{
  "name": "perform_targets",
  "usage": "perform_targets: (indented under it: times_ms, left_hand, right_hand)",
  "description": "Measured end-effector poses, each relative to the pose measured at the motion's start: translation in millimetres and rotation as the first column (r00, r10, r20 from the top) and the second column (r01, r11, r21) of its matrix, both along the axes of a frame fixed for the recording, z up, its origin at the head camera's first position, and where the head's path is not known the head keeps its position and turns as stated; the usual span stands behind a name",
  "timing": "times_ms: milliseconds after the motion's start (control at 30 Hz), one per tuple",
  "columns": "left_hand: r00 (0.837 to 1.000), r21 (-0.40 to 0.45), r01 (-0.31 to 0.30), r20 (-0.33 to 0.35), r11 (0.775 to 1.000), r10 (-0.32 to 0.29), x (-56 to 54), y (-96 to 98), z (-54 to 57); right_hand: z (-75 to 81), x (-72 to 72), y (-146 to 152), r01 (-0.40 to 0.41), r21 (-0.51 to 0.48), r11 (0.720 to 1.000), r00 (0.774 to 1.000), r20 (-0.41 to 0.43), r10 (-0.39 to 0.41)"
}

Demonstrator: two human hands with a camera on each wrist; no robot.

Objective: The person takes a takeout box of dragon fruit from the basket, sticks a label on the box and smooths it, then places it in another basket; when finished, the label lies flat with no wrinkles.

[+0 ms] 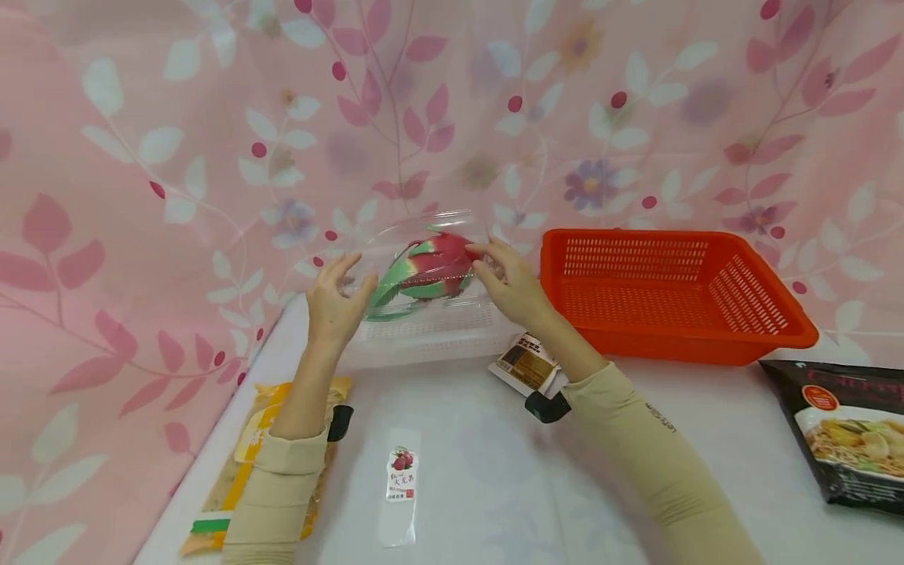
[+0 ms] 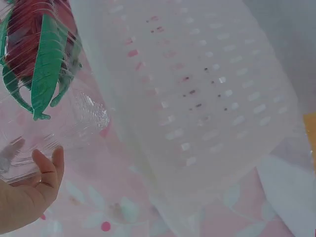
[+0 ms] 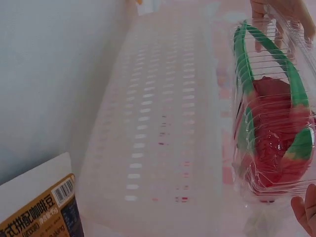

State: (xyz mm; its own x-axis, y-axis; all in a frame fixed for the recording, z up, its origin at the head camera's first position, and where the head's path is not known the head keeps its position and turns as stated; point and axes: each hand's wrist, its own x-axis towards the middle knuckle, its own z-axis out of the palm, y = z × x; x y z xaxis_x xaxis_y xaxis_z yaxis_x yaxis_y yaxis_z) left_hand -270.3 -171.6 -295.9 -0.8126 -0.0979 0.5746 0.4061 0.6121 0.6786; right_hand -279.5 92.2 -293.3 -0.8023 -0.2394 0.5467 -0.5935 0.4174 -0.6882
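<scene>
A clear plastic clamshell box (image 1: 384,239) with a red and green dragon fruit (image 1: 439,263) inside is held up over a white slotted basket (image 1: 431,339). My left hand (image 1: 333,306) grips the box's left end, thumb and fingers spread around it. At the opposite end, my right hand (image 1: 519,289) holds the box with its fingertips. In the right wrist view the dragon fruit (image 3: 271,133) shows through the ribbed plastic, with the left hand (image 3: 286,17) at the far end. Curled fingers (image 2: 47,173) show at the box's end in the left wrist view.
To the right stands a red basket (image 1: 678,314). Near the right forearm lies a small coffee packet (image 1: 528,365); a black noodle bag (image 1: 840,431) is at far right. Under the left forearm is a yellow bag (image 1: 261,431). A dragon fruit label strip (image 1: 401,479) lies in front.
</scene>
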Motion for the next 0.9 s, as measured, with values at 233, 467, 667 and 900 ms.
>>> perform_targets:
  times_ms: [233, 467, 667, 900]
  left_hand:
    - [0.993, -0.111, 0.111, -0.014, 0.988, -0.113, 37.3, 14.2, 11.2]
    - [0.977, -0.157, 0.209, -0.013, 0.965, -0.214, 73.6, 31.7, 17.5]
    - [0.957, -0.196, 0.290, 0.030, 0.937, -0.290, 97.5, 47.0, 17.1]
    - [0.943, -0.289, 0.326, 0.161, 0.900, -0.290, 127.4, 57.0, 5.7]
  right_hand:
    - [2.8, 37.5, 31.1, 0.019, -0.019, 1.000, 0.996, -0.090, -0.020]
    - [2.9, 82.0, 57.1, 0.073, -0.040, 0.996, 0.986, -0.146, -0.078]
    - [4.9, 122.2, 82.4, 0.117, 0.056, 0.992, 0.986, -0.123, -0.109]
    - [-7.9, 159.4, 104.8, 0.113, 0.166, 0.980, 0.993, -0.043, -0.107]
